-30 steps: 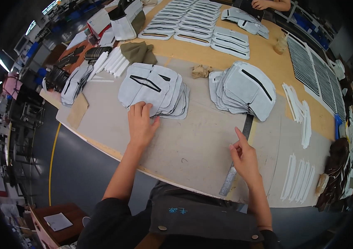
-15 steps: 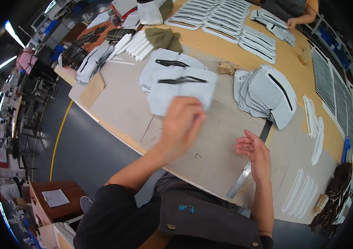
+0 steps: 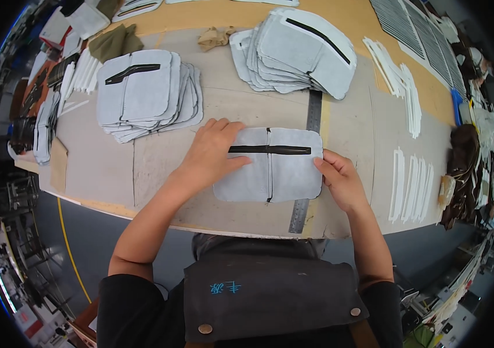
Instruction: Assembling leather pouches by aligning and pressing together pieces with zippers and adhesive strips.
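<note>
A pale grey fabric panel (image 3: 294, 177) lies in front of me. It has rounded corners, a dark centre seam and a long black strip across its upper half. My left hand (image 3: 209, 153) holds its left side, thumb on the face and fingers around the upper left corner, hiding that end of the strip. At the right edge my right hand (image 3: 339, 174) pinches the panel, thumb on top. A stack of similar panels (image 3: 136, 95) sits at the left. Another stack (image 3: 296, 55) lies farther back to the right. A metal ruler (image 3: 299, 217) runs partly beneath the panel.
White strips (image 3: 412, 188) lie at the right, with more strips (image 3: 397, 78) behind them. Dark brown material (image 3: 461, 171) is heaped at the right table edge. Olive cloth (image 3: 115, 43) and a crumpled tan piece (image 3: 216, 38) lie at the back. The table's front edge (image 3: 247, 231) is near my waist.
My view has turned rightward. My left hand has come from the left stack to the panel now in front of me. My right hand, open before, has closed on its right edge.
</note>
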